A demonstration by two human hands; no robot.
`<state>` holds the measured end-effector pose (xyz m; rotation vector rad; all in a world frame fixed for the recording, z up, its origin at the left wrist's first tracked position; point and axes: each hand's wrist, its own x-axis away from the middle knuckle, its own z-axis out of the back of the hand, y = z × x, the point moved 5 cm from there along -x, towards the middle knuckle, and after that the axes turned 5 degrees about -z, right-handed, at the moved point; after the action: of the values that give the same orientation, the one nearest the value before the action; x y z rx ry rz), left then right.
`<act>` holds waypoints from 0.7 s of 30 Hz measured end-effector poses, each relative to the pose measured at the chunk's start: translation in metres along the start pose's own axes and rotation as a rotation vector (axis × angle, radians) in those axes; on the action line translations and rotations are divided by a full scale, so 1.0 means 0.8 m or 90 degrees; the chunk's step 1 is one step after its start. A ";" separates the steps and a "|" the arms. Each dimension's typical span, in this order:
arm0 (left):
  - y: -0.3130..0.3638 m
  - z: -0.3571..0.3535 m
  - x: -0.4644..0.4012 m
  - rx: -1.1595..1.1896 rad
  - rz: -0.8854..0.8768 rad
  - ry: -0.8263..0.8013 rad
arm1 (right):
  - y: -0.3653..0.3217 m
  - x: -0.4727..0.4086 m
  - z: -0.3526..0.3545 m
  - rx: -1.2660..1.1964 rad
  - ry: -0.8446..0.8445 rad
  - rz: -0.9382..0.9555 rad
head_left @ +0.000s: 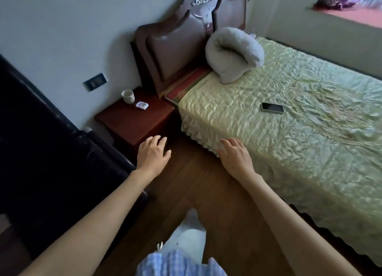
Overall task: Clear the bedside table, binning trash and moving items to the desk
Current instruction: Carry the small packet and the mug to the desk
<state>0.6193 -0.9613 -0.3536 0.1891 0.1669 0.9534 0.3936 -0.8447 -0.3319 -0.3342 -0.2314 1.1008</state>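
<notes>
The dark red bedside table [134,121] stands between the wall and the bed. At its back left corner stands a white cup [128,96], upright. Just right of the cup lies a small white and blue packet [142,105]. My left hand [153,153] hovers near the table's front corner, fingers apart, holding nothing. My right hand [234,156] is stretched out over the floor beside the bed's frilled edge, also with fingers apart and nothing in it. Both hands are well short of the cup and packet.
The bed [299,120] with a pale green quilted cover fills the right side; a phone [272,107] and a rolled grey pillow [233,54] lie on it. A dark piece of furniture [51,151] runs along the left. Wooden floor [198,184] lies between them.
</notes>
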 end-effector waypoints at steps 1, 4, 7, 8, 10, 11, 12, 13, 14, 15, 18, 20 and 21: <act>-0.004 0.000 -0.014 -0.005 0.003 0.005 | -0.002 -0.018 0.001 0.004 0.000 0.006; -0.020 -0.004 -0.072 0.004 0.035 0.010 | -0.008 -0.091 -0.001 0.011 -0.022 0.025; -0.030 -0.010 -0.118 0.007 0.047 0.018 | -0.010 -0.149 -0.006 0.023 -0.038 0.045; -0.034 -0.012 -0.131 0.010 0.057 0.018 | -0.011 -0.165 -0.008 0.027 -0.042 0.050; -0.041 -0.016 -0.150 0.010 0.076 0.015 | -0.014 -0.193 -0.015 0.035 -0.054 0.058; -0.045 -0.019 -0.158 0.009 0.084 0.015 | -0.016 -0.206 -0.019 0.040 -0.060 0.066; -0.050 -0.023 -0.167 0.007 0.094 0.015 | -0.018 -0.220 -0.024 0.043 -0.068 0.075; -0.054 -0.025 -0.175 0.006 0.107 0.014 | -0.019 -0.234 -0.029 0.043 -0.077 0.081; -0.059 -0.029 -0.183 0.006 0.123 0.008 | -0.020 -0.249 -0.034 0.041 -0.089 0.084; -0.064 -0.033 -0.191 0.006 0.136 0.004 | -0.020 -0.264 -0.039 0.040 -0.102 0.086; -0.075 -0.043 -0.216 0.003 0.172 0.006 | -0.018 -0.314 -0.054 0.045 -0.134 0.121; -0.081 -0.047 -0.238 0.003 0.205 0.009 | -0.019 -0.355 -0.056 0.043 -0.143 0.151; -0.085 -0.049 -0.250 0.000 0.222 0.011 | -0.019 -0.376 -0.058 0.043 -0.148 0.168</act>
<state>0.5505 -1.1605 -0.3961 0.2137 0.1525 1.3018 0.2908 -1.1285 -0.3744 -0.1789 -0.3634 1.4071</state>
